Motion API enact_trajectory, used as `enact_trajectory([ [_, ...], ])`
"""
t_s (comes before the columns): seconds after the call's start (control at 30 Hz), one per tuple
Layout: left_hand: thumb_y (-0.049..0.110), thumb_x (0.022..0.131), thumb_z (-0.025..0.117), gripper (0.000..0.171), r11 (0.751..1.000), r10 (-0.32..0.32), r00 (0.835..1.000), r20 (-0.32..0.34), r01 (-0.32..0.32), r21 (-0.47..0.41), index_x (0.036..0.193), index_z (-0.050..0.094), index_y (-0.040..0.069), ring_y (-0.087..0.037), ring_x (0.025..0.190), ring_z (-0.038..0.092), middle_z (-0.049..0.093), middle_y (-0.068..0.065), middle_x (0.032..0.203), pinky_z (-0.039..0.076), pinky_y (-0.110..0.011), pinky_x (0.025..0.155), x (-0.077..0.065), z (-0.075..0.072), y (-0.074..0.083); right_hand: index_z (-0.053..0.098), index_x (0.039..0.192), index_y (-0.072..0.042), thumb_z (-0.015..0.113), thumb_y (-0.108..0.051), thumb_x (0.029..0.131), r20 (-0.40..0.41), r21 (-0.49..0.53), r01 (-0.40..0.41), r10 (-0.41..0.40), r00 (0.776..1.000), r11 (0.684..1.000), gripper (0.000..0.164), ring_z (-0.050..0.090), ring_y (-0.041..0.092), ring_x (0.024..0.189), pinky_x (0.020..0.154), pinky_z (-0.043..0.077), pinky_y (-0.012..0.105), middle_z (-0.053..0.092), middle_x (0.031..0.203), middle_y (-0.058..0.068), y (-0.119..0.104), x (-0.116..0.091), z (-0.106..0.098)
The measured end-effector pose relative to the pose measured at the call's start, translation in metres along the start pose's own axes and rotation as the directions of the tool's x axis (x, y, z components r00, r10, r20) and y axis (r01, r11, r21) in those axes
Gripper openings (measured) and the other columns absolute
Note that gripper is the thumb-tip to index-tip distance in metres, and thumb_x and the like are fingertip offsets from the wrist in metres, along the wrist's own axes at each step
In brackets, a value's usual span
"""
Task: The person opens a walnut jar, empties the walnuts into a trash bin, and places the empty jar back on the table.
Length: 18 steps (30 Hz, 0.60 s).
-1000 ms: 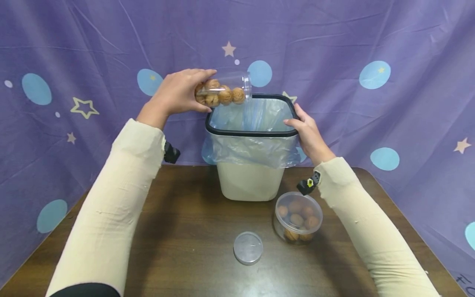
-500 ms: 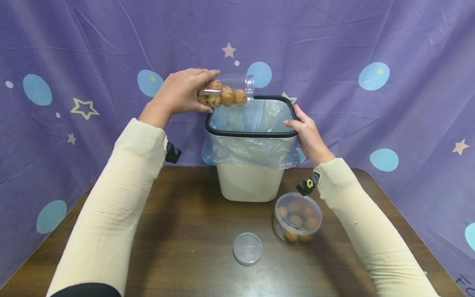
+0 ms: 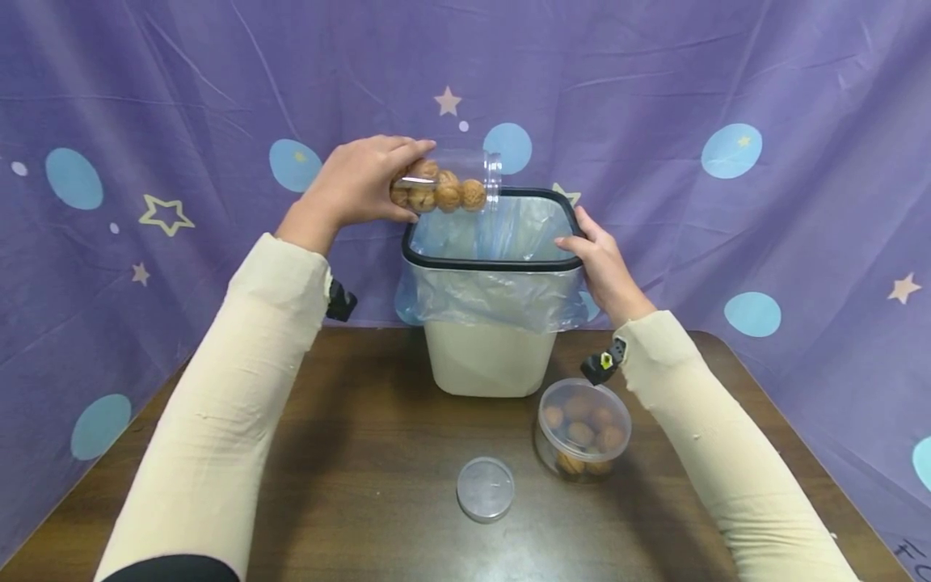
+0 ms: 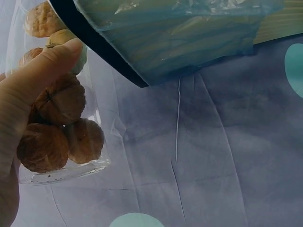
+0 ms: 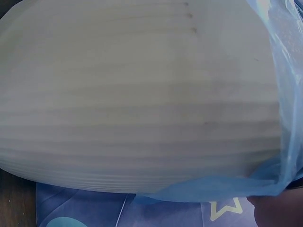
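Note:
My left hand (image 3: 364,182) grips a clear plastic jar (image 3: 471,159) by its base end. The jar lies almost on its side, its open mouth pointing right above the bin's left rim. Several walnuts (image 3: 447,194) rest inside it, also seen through the jar wall in the left wrist view. Below stands a cream trash bin (image 3: 490,360) with a black rim and a bluish plastic liner (image 3: 502,295) folded over it. At the right rim, my right hand (image 3: 607,267) holds the bin, thumb over the inner side. The right wrist view shows mostly the bin's wall (image 5: 142,94).
On the brown table (image 3: 378,477), a lidded round tub (image 3: 584,424) of walnuts stands right of the bin's foot. A small clear lid (image 3: 486,489) lies in front. A purple curtain (image 3: 618,73) hangs close behind the bin.
My left hand and the jar have shifted slightly right and down, with the mouth further over the bin. The walnuts stay in the jar. My right hand has kept its place.

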State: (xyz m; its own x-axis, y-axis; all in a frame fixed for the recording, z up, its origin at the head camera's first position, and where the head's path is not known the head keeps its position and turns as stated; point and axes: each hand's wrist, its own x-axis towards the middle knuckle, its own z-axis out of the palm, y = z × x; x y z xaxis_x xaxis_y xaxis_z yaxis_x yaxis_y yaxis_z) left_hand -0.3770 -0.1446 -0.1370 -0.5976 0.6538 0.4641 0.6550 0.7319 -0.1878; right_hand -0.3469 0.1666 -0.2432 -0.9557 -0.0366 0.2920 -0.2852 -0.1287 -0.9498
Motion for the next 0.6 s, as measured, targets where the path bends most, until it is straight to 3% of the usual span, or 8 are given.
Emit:
enact_trajectory([
  [0.6, 0.027, 0.062, 0.088, 0.091, 0.999, 0.015, 1.000, -0.011, -0.015, 0.035, 0.141, 0.044, 0.012, -0.033, 0.124, 0.047, 0.050, -0.012, 0.138, 0.039, -0.050, 0.101, 0.0000, 0.0007, 0.0006, 0.007, 0.149, 0.002, 0.050, 0.001, 0.083, 0.007, 0.007, 0.014, -0.014, 1.000, 1.000, 0.078, 0.009, 0.013, 0.143, 0.114, 0.017, 0.022, 0.005, 0.158, 0.011, -0.0031, -0.0007, 0.0018],
])
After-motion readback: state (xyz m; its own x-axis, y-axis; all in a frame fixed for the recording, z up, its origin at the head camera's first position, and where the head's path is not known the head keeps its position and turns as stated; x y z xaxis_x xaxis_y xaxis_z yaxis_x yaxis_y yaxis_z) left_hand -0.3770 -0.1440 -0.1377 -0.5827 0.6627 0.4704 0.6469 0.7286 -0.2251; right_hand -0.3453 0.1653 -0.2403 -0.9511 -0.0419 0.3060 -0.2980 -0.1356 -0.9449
